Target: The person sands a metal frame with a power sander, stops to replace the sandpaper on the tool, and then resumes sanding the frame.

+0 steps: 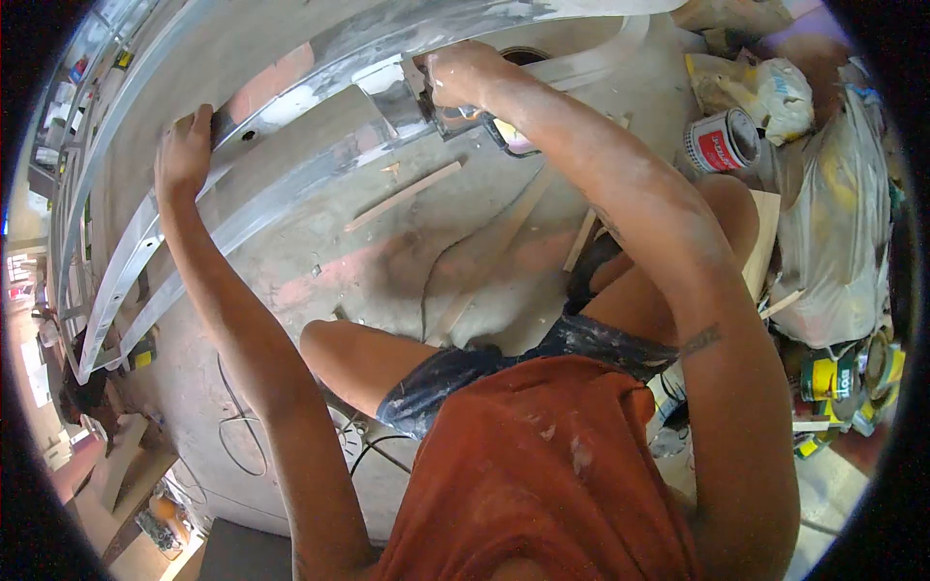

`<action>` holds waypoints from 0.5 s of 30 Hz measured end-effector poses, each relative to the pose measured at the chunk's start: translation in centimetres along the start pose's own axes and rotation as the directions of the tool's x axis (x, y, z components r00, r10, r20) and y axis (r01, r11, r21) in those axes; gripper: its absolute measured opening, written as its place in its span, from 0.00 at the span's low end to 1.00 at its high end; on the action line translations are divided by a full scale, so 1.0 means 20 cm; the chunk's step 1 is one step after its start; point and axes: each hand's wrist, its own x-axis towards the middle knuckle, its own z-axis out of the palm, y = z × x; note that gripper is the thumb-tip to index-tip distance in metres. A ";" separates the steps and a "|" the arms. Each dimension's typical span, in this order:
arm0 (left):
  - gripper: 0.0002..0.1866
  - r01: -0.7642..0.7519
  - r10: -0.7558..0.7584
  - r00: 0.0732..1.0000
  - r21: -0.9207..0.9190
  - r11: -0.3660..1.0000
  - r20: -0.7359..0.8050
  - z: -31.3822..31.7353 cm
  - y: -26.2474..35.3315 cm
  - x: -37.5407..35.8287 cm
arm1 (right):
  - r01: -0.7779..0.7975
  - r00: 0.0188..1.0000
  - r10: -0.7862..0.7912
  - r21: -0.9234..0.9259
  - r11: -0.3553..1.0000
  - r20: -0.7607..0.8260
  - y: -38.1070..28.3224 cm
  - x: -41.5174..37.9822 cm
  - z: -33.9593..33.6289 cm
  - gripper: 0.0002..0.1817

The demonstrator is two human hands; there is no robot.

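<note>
A long curved metal frame (291,97), patched with white and grey filler, crosses the upper part of the head view. My left hand (186,153) has its fingers over the frame's edge, near a dark patch with a small hole. Farther right, my right hand (457,76) is closed at a squarish opening in the frame, beside a grey-coated section. Whatever its fingers hold there is hidden. A lower curved rail (281,198) runs below the upper one.
Wooden sticks (405,196) and a cable (426,281) lie on the floor. At the right are a red and white can (722,141), a whitish plastic bag (833,252) and yellow-labelled cans (826,376). Cut boards (121,484) lie lower left.
</note>
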 end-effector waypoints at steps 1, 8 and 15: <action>0.17 -0.037 0.037 0.999 0.027 0.999 -0.015 0.00 -0.01 -0.01 | 0.001 1.000 -0.001 0.002 1.000 0.001 0.00 0.00 0.01 0.21; 0.14 -0.131 0.132 0.991 0.108 0.985 -0.002 0.03 -0.05 0.01 | 0.001 1.000 -0.001 -0.050 0.999 -0.001 -0.02 -0.11 -0.04 0.24; 0.13 -0.046 0.048 0.998 0.055 0.997 -0.038 0.06 -0.06 0.02 | -0.110 0.994 0.110 -0.066 0.992 0.003 -0.04 -0.04 -0.02 0.22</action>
